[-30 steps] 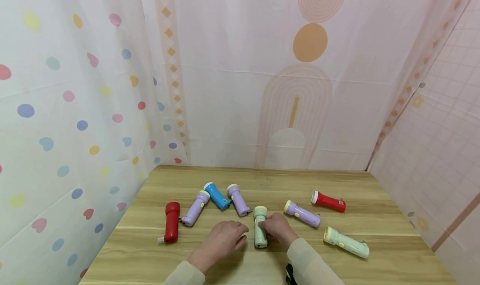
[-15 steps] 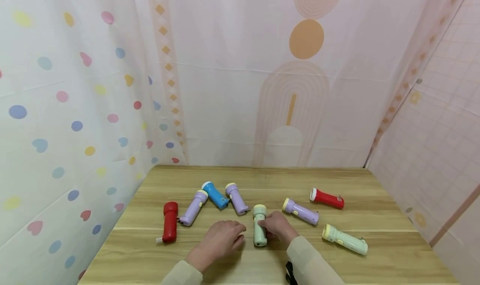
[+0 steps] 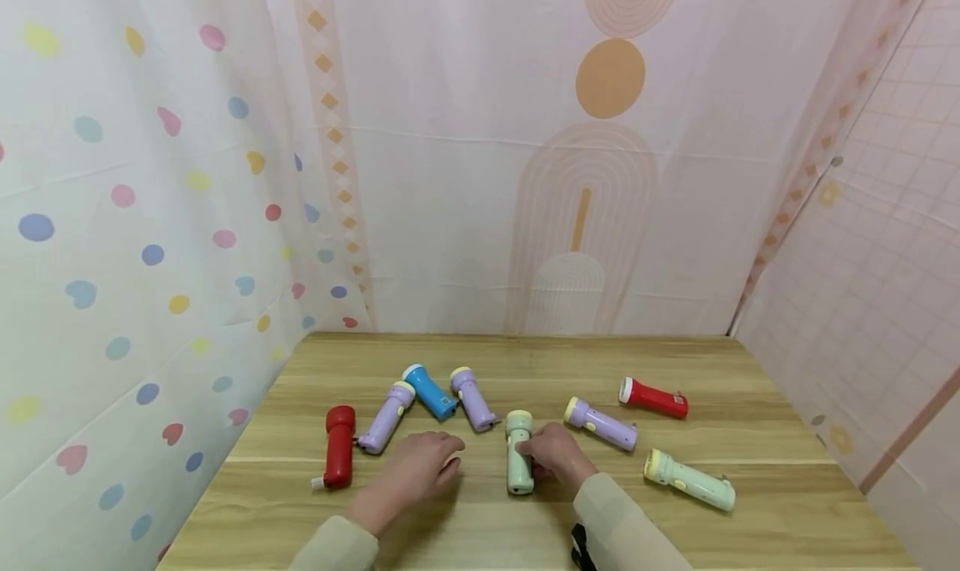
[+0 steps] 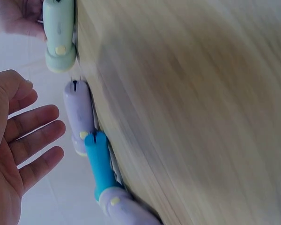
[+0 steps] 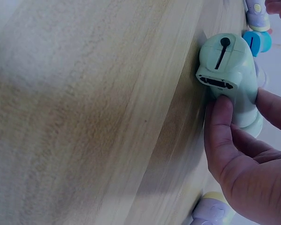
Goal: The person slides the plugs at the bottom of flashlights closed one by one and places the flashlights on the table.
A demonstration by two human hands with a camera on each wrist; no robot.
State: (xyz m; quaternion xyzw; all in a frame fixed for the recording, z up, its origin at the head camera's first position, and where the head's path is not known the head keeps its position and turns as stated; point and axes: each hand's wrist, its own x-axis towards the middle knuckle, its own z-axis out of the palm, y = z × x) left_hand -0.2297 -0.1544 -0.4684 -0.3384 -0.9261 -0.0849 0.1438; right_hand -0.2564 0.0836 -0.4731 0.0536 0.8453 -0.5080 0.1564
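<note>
Head view: over a wood-grain table [image 3: 547, 361], a person's left hand [image 3: 412, 473] hovers, fingers relaxed; the right hand [image 3: 558, 456] pinches a pale-green flashlight [image 3: 519, 469] at its left, a lilac flashlight [image 3: 602, 424] just beyond its right.

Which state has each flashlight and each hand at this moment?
Middle green flashlight: gripped, head forward.
Right hand: gripping that flashlight.
Left hand: relaxed, holding nothing.
Right green flashlight: lying, head leftward.
Left red flashlight: lying, head forward.
Right red flashlight: lying, head leftward.
Blue flashlight: lying, head forward-left.
Left purple flashlight: lying, head forward-right.
Middle purple flashlight: lying, head forward-left.
Right purple flashlight: lying, head leftward.
Lit or unlit: I cannot tell.
</note>
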